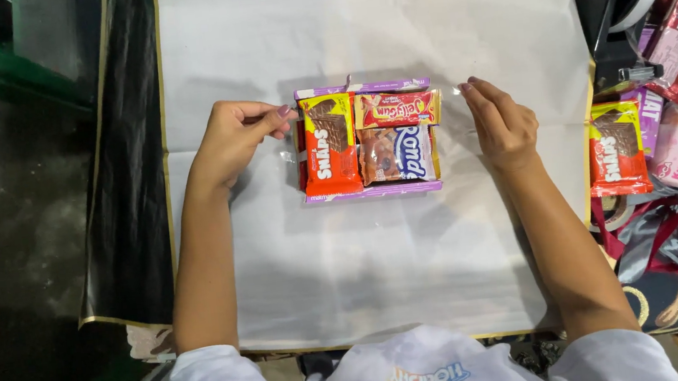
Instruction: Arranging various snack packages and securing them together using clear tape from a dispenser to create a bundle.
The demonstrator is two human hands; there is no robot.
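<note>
centre frame: purple flat box (373,192) of bright foil snack packets on white paper-covered surface (383,287) | left hand (234,138) pinches its left edge, steadying | right hand (502,121) open, fingers loosely extended just right

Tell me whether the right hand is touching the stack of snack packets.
Apart. The head view shows white paper between the right hand and the stack of snack packets; its fingertips stop short of the stack's right edge.

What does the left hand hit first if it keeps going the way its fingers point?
The left hand points right, fingertips pinched at the snack bundle's edge. It would likely meet the red wafer packet first, though height above it is unclear.
</note>
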